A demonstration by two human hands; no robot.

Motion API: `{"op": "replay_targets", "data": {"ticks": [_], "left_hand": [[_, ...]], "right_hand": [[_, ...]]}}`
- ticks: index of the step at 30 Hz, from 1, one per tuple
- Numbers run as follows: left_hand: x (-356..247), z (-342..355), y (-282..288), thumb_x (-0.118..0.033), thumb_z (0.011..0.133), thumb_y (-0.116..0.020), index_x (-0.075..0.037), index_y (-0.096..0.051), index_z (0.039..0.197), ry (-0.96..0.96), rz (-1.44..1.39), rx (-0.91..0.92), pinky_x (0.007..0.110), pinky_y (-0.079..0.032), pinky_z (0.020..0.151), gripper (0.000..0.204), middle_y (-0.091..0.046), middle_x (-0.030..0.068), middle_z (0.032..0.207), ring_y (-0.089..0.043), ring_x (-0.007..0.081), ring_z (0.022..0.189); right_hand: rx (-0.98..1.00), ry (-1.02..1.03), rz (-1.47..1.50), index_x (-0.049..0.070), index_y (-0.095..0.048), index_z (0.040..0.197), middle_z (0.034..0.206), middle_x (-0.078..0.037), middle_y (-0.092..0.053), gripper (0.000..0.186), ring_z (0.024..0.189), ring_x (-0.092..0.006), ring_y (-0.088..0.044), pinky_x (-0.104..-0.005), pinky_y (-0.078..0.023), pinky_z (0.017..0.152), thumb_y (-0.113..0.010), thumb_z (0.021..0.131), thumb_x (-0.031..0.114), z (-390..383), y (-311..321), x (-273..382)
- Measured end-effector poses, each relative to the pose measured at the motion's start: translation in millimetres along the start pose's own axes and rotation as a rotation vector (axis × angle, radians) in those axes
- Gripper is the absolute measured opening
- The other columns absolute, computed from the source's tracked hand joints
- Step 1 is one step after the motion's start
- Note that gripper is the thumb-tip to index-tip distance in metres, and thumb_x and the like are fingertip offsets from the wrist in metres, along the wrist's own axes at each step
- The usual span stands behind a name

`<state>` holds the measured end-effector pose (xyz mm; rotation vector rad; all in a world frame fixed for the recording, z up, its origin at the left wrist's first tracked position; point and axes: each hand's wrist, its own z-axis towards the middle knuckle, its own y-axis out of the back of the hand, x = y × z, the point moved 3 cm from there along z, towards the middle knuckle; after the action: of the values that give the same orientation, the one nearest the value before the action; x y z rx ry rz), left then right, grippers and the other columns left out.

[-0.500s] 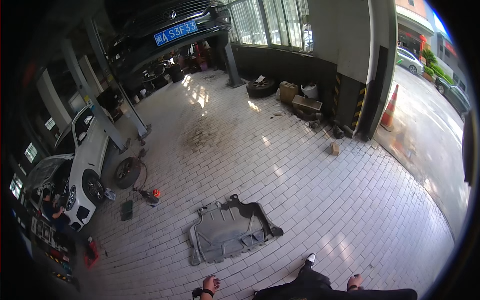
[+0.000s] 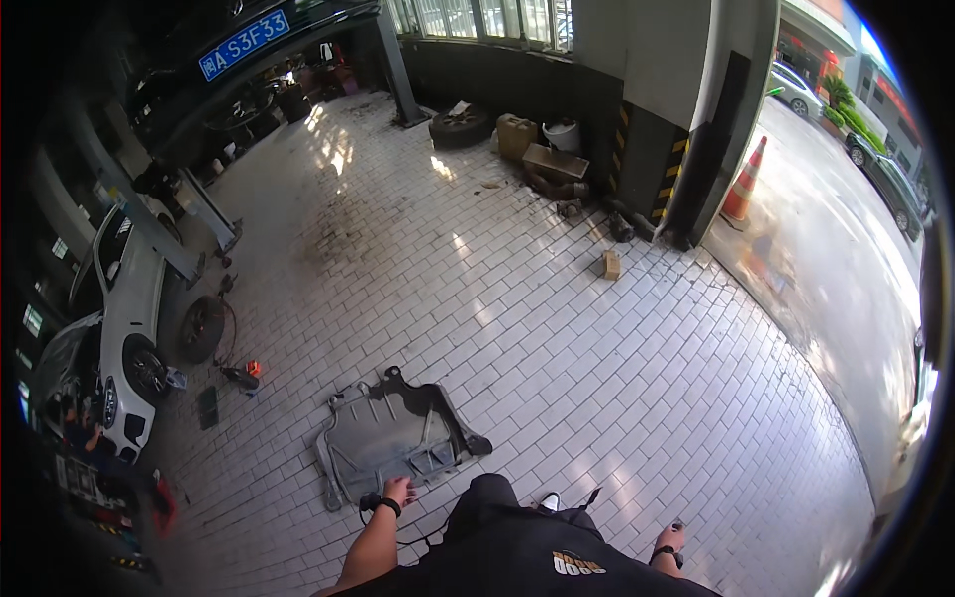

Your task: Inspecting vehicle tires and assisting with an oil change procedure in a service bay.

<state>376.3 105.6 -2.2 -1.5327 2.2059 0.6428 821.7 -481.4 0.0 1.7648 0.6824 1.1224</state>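
While my left hand (image 2: 400, 491) hangs with fingers loosely parted, the grey moulded panel (image 2: 376, 441) lies just beyond it; whether my right hand (image 2: 670, 538) is spread or closed, I cannot tell. Far ahead of both, a bucket (image 2: 563, 137) stands near a tan canister (image 2: 516, 138), contents too small to make out.

Pale tiled floor (image 2: 557, 388), gray molded panel (image 2: 383, 440), flat-lying wheel (image 2: 461, 129), small brown box (image 2: 611, 266)

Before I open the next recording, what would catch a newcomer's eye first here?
Probably the large grey moulded panel on the pale brick floor, near the left hand. Next, the dark car raised at upper left, then the orange cone at upper right.
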Motion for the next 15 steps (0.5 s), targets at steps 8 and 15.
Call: {"op": "replay_targets", "data": {"ticks": [8,15], "left_hand": [[-42,92,-53,-0.019,0.081,-0.048,-0.013,-0.049,0.103,0.147,0.009,-0.076,0.034,-0.046,0.046,0.022,-0.059,0.0078,0.082,-0.058,0.0212,0.059],[-158,226,-118,-0.018,0.081,-0.049,-0.011,-0.051,0.1,0.252,-0.163,0.03,0.034,-0.044,0.044,0.02,-0.059,0.0077,0.076,-0.057,0.0234,0.055]], "right_hand": [[0.036,0.101,0.046,0.001,-0.059,0.089,0.08,-0.016,-0.059,0.021,0.077,-0.0309,-0.056,-0.0373,-0.044,0.071,-0.058,0.069,0.008,58,-76,178],[0.026,0.084,-0.097,0.001,-0.057,0.09,0.084,-0.018,-0.058,0.022,0.079,-0.0324,-0.055,-0.0394,-0.043,0.071,-0.056,0.07,0.009,66,-104,342]]}}
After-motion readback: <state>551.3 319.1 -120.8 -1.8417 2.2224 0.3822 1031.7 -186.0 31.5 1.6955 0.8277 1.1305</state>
